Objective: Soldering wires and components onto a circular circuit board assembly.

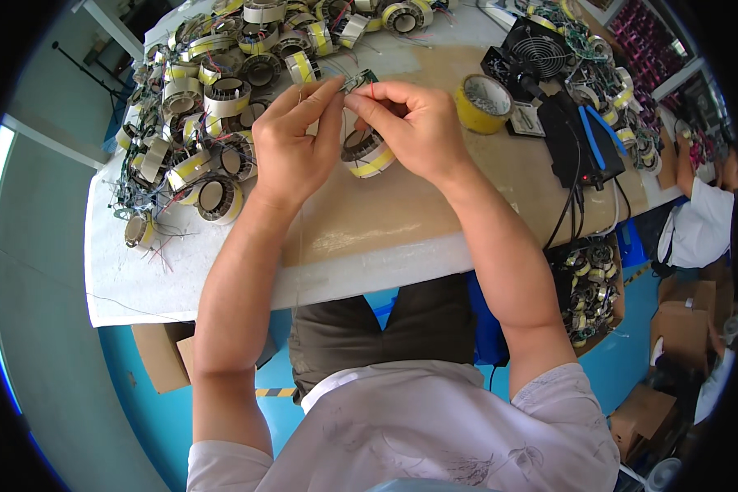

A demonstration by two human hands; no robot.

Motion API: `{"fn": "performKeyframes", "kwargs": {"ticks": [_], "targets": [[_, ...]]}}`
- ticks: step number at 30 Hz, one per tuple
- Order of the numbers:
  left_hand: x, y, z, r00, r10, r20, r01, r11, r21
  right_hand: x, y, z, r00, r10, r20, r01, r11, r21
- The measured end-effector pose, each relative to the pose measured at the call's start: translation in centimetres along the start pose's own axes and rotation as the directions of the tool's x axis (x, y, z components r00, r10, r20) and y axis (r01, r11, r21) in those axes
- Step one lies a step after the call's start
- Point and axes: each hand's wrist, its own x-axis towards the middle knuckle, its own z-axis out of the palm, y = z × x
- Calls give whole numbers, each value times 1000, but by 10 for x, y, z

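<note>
Over the brown mat, my left hand (302, 135) and my right hand (418, 127) meet fingertip to fingertip, both closed in a pinch. A small green circuit board (357, 80) shows at the fingertips, with a bit of red wire by my right index finger. My left thumb and forefinger grip the board's near end; my right fingers pinch at its other side, where fine wires may be hidden. Just below, partly covered by my right hand, sits a ring-shaped motor stator (369, 161) wrapped in white and yellow tape.
Many similar stators (219, 199) with loose wires crowd the table's left and far side. To the right are a yellow tape roll (483, 104), a black fan (541, 51), a black box with cables (578, 139) and blue-handled pliers (600, 129). A box of stators (586, 287) stands below; people work far right.
</note>
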Motion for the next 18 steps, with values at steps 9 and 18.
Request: {"fn": "performKeyframes", "kwargs": {"ticks": [9, 18], "targets": [[0, 12, -2, 866, -482, 134, 500, 822, -273, -1, 5, 1, 999, -10, 45, 6, 997, 79], [-5, 6, 6, 854, -513, 87, 513, 803, -304, 1, -5, 4, 986, 154, -69, -143, 979, 143]]}}
